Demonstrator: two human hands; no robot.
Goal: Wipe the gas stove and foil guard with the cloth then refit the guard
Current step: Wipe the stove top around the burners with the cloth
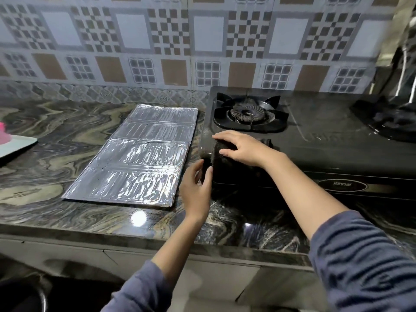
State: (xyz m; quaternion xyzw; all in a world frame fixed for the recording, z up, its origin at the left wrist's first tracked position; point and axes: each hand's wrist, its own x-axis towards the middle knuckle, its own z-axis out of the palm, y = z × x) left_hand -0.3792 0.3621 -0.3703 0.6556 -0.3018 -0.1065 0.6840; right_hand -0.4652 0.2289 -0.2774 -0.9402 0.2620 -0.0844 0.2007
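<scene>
A black gas stove stands on the marbled counter at the right, with its left burner bare. A dark cloth is draped over the stove's front left corner. My right hand lies flat on top of the cloth and presses it onto the stove. My left hand grips the cloth's lower left edge at the stove's side. The silver foil guard lies flat on the counter, just left of the stove and apart from both hands.
A white tray with a pink object sits at the counter's far left. A patterned tile wall runs behind. The second burner and dark items crowd the far right. The counter's front edge runs below my forearms.
</scene>
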